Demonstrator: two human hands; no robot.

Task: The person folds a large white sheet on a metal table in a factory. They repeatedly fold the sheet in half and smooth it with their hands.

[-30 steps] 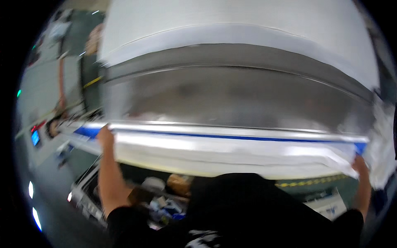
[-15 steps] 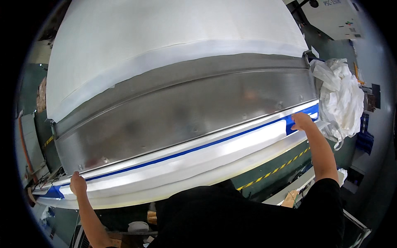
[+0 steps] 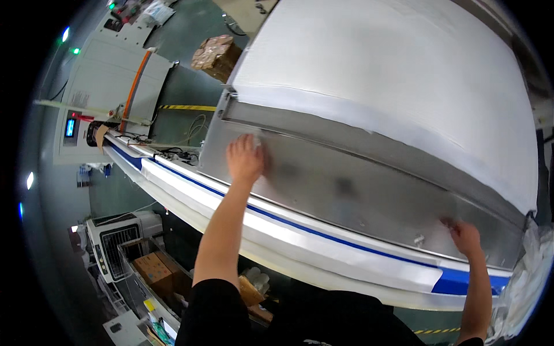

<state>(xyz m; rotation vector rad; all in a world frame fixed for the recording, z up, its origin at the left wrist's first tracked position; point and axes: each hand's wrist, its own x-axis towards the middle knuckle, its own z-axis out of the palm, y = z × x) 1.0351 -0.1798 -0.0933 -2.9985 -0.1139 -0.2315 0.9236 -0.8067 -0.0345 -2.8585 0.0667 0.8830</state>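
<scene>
Over the broad, reflective grey sheet-metal panel [image 3: 323, 187], two bare hands were set well apart. Near the panel's left end was the left hand [image 3: 245, 158], its fingers side by side and pointing toward the panel's far edge, with a small pale patch just beside the fingertips. Near the panel's right end was the right hand [image 3: 465, 235], its fingers curled in and the gap to the thumb narrow. Perhaps that pale patch was only a gleam on the metal; what, if anything, either hand held could not be told. The panel itself lay slantwise before the person.

Along the panel's near edge ran a long, bright blue strip [image 3: 461, 282], thin for most of its length and wider near the right end, with a smooth white cloth band [image 3: 323, 251] on the side nearer the person. Beyond the panel's far edge spread a wide white sheet [image 3: 392, 63], finished with a smooth white border [image 3: 311, 104]. Off the panel's right end was a crumpled, translucent white plastic sheet [image 3: 522, 282]. Past its left end stood a brown, tape-wrapped cardboard box [image 3: 216, 57], and farther out a pale grey machine cabinet [image 3: 104, 95] with an orange hose [image 3: 136, 81] and a small, lit blue display [image 3: 70, 128]
</scene>
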